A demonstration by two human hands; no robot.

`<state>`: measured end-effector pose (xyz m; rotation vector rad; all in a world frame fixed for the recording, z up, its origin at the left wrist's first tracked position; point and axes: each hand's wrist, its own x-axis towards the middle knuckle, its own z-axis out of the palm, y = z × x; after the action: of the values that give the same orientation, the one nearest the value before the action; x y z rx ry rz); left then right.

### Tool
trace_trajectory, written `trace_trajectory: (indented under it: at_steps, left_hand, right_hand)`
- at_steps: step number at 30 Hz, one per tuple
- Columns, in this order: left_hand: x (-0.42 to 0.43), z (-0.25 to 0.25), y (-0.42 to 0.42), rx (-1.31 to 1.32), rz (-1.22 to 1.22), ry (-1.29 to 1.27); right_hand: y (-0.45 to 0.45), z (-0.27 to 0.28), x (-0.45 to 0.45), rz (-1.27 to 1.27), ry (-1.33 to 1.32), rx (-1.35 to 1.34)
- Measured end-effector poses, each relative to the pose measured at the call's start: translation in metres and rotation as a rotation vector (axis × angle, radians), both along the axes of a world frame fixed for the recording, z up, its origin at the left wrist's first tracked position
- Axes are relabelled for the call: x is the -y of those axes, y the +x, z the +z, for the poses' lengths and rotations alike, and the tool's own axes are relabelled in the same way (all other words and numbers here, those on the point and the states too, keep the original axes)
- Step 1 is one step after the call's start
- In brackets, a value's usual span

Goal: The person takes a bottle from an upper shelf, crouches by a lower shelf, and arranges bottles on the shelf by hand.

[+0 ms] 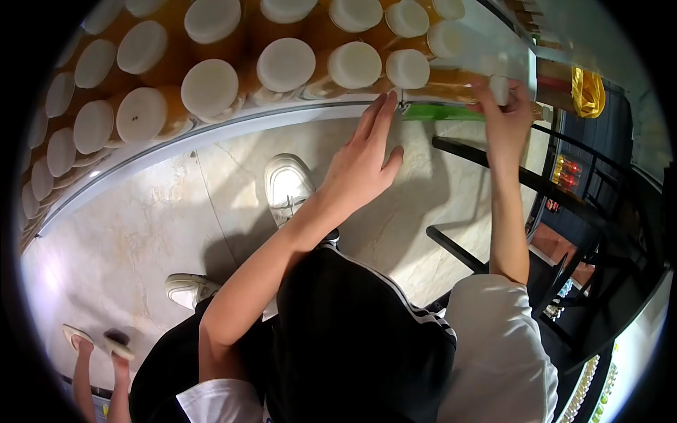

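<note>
My left hand (363,158) reaches to the metal front edge of a glass-fronted shelf, its fingers stretched out and the thumb apart, holding nothing. The fingertips are at or very near the edge; contact is unclear. At the shelf's right end my right hand (506,116) has its fingers closed around the white cap (498,90) of a jar with amber contents. The jar's body is partly hidden and blends with the amber surface beside it. Many similar white-capped jars (354,65) stand in rows to the left.
A green strip (437,112) runs under the shelf edge. Black metal chair or rack bars (522,173) stand at the right, with a yellow bag (588,93) beyond. Pale floor tiles (141,211) lie below. Another person's feet (81,342) show at lower left.
</note>
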<state>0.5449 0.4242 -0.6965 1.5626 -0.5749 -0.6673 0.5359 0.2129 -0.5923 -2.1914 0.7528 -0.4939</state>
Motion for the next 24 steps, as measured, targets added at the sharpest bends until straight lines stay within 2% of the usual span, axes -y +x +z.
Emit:
trace_trajectory:
  at_steps: [2, 4, 8, 11, 13, 17, 19, 22, 24]
  left_hand:
    - [0.0, 0.0, 0.001, 0.006, 0.01, 0.003]
    - [0.001, 0.0, 0.002, 0.07, 0.045, -0.033]
    - [-0.002, -0.004, 0.001, 0.018, 0.034, -0.041]
    - [-0.004, 0.001, 0.001, 0.063, 0.055, 0.011]
    - [-0.006, 0.008, -0.002, 0.091, 0.048, 0.168]
    - [-0.003, 0.008, -0.013, 0.025, -0.091, 0.235]
    - [0.0, 0.006, -0.012, 0.002, -0.109, 0.191]
    - [0.005, 0.005, -0.005, -0.008, -0.108, 0.113]
    - [0.008, 0.001, 0.0, 0.008, -0.087, 0.084]
  right_hand:
    - [0.0, -0.007, -0.015, 0.062, 0.052, -0.085]
    - [-0.001, -0.02, -0.024, 0.111, 0.038, -0.064]
    - [0.004, -0.027, -0.048, 0.152, 0.007, -0.011]
    - [0.005, -0.033, -0.056, 0.152, 0.044, 0.015]
    - [0.006, -0.034, -0.055, 0.16, 0.077, 0.041]
    - [0.005, -0.024, -0.046, 0.28, 0.042, -0.065]
    - [0.003, -0.022, -0.033, 0.337, 0.303, -0.008]
    - [0.005, -0.011, 0.013, 0.221, 0.341, -0.027]
    - [0.012, -0.007, 0.062, -0.015, 0.305, 0.043]
